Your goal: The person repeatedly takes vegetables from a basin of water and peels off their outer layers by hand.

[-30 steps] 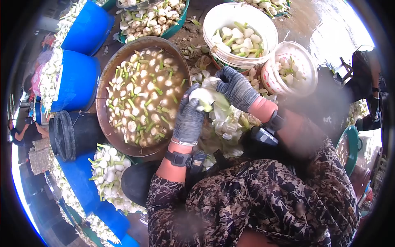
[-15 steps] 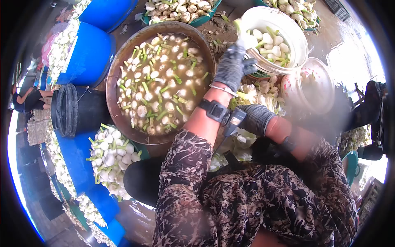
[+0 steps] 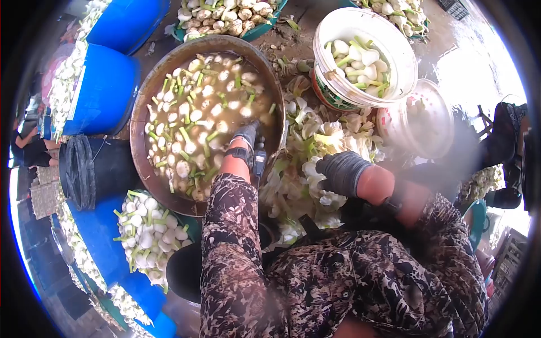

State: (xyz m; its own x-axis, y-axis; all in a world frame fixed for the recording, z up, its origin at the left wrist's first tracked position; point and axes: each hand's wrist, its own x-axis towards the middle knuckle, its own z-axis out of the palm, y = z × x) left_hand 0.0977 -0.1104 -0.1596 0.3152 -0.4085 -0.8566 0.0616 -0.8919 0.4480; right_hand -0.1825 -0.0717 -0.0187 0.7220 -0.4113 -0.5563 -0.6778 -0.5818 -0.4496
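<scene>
My left hand (image 3: 246, 135), in a grey glove, reaches into a wide round basin (image 3: 137, 121) of murky water. Its fingers dip among floating garlic bulbs (image 3: 191, 115) with short green stems, so their grip is hidden. Over a heap of pale peeled skins (image 3: 304, 132) is my right hand (image 3: 342, 172), also gloved, its fingers curled closed; whatever they hold is out of sight. Beyond the heap stands a white bucket (image 3: 406, 67) with trimmed garlic bulbs (image 3: 360, 63) inside.
Blue tubs (image 3: 104, 84) and a black bucket (image 3: 107, 172) stand at the left. A pile of white bulbs (image 3: 149, 231) lies near my left arm. A green tub of bulbs (image 3: 225, 17) is at the back; a white lid (image 3: 442, 121) lies at right. Another person (image 3: 34, 143) sits far left.
My left hand has moved from the white bucket's rim, where a white bulb was at its fingers, leftward into the basin's water. The right hand stays over the skins, slightly lower.
</scene>
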